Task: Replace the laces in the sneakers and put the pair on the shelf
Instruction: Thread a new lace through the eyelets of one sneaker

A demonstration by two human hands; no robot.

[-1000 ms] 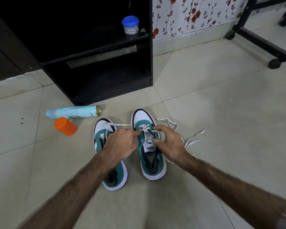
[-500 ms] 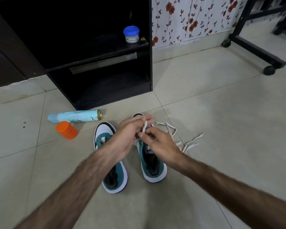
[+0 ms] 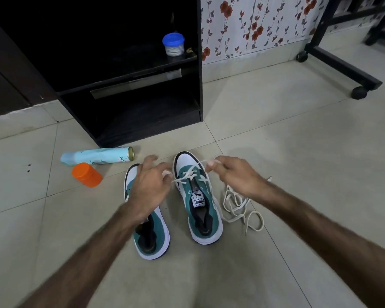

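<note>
We pinch the white flat lace (image 3: pixel 188 176) ends, left hand (image 3: pixel 150 185) and right hand (image 3: pixel 236 174) (uneven pull could unthread the green-and-white suede sneaker (image 3: pixel 198 196)).

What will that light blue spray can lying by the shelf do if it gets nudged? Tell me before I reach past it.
The spray can lies on its side on smooth floor tiles, so it would probably roll. The orange cap sits close beside it and might stop a roll that way. It looks like rigid metal, with a gold rim showing at one end, so it likely won't flex.
</note>
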